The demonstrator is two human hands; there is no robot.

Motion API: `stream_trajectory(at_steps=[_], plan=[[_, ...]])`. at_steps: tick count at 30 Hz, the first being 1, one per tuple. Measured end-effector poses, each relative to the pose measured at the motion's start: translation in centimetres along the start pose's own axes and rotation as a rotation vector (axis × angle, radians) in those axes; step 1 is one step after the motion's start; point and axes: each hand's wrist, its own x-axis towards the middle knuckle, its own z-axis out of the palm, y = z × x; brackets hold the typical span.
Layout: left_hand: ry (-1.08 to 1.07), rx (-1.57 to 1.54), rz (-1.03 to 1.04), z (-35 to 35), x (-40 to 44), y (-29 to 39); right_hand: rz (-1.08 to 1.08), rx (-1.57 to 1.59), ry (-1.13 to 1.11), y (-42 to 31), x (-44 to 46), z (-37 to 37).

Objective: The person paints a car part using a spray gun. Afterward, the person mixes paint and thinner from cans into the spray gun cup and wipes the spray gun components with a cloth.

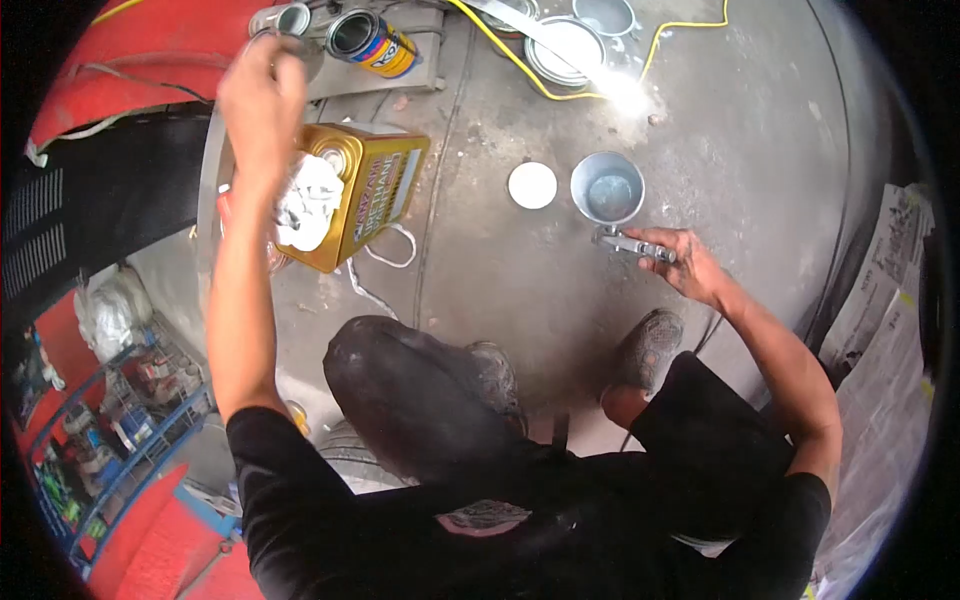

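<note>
Past your black shirt (540, 545), your right fingers (664, 237) grip the spray gun (628, 243), probably for filling; steady its cup (607, 188) next. I can't tell your left fingers' (290, 78) hold.

On the grey floor (500, 265) we find a gold can (385, 190), a white disc (532, 186), a yellow cord (690, 24) and a white tub (566, 52).

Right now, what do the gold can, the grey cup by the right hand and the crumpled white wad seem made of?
Gold can: probably sheet metal, glossy, judging by its shiny, crisp-edged body.
Grey cup: metal or plastic, fairly smooth; its plain grey wall leaves that open.
White wad: cloth or paper, matt, softly folded; I can't tell which.
</note>
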Motion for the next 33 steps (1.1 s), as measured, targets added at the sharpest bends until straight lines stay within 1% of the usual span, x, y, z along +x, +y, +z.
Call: stream_trajectory(at_steps=[1, 2, 3, 4, 5, 7, 10, 13, 14, 16, 19, 22, 23, 26, 28, 29, 31, 32, 33], plan=[[-0.143, -0.077, -0.066, -0.7, -2.8, 4.3, -0.015, -0.006, -0.003, 0.1, 0.2, 0.1], [-0.174, -0.140, 0.047, 1.3, -5.7, 6.4, -0.026, 0.018, -0.018, 0.5, 0.7, 0.1], [-0.360, -0.143, 0.144, 2.7, -8.9, 8.0, -0.039, 0.039, -0.037, 1.3, 1.1, -0.1], [-0.596, -0.113, 0.169, 3.4, -11.0, 10.4, -0.055, 0.056, -0.053, 2.0, 1.5, -0.3], [-0.832, -0.052, 0.260, 3.9, -11.6, 13.0, -0.085, 0.088, -0.056, 2.5, 2.0, 0.0], [-0.943, 0.049, 0.397, 7.5, -13.8, 14.7, -0.134, 0.150, -0.063, 3.4, 2.6, 0.2], [-0.754, 0.084, 0.418, 12.8, -15.5, 14.7, -0.085, -0.057, -0.092, 2.4, 3.5, 0.0], [-0.829, 0.142, 0.441, 16.3, -16.9, 14.1, -0.170, 0.032, -0.039, 3.4, 4.1, 0.8], [-0.821, 0.119, 0.443, 17.0, -17.5, 13.8, -0.186, 0.039, -0.025, 3.9, 4.2, 1.0], [-0.805, 0.070, 0.448, 18.1, -18.2, 13.7, -0.186, -0.004, -0.009, 4.4, 4.4, 1.2], [-0.800, 0.095, 0.416, 19.2, -18.7, 14.0, -0.201, -0.044, 0.024, 4.7, 4.7, 1.1], [-0.826, 0.145, 0.451, 19.4, -18.3, 14.4, -0.230, -0.152, 0.041, 3.9, 4.6, 0.6], [-0.835, 0.099, 0.414, 19.3, -18.2, 14.6, -0.228, -0.142, 0.052, 3.8, 4.5, 0.7], [-0.774, -0.015, 0.304, 19.1, -18.3, 14.0, -0.222, -0.122, 0.073, 3.7, 4.9, 0.7], [-0.613, -0.122, 0.096, 17.7, -18.1, 13.4, -0.203, -0.108, 0.070, 3.4, 4.8, 0.9], [-0.532, -0.177, -0.004, 16.8, -18.1, 13.0, -0.207, -0.167, 0.081, 3.4, 4.8, 1.1], [-0.528, -0.327, -0.296, 13.0, -16.2, 13.2, -0.215, -0.282, 0.100, 3.0, 5.1, 1.4], [-0.519, -0.395, -0.442, 11.0, -14.9, 13.7, -0.184, -0.295, 0.074, 2.7, 5.1, 1.5], [-0.519, -0.461, -0.475, 9.0, -13.7, 14.4, -0.159, -0.307, 0.048, 2.2, 5.2, 1.5]])
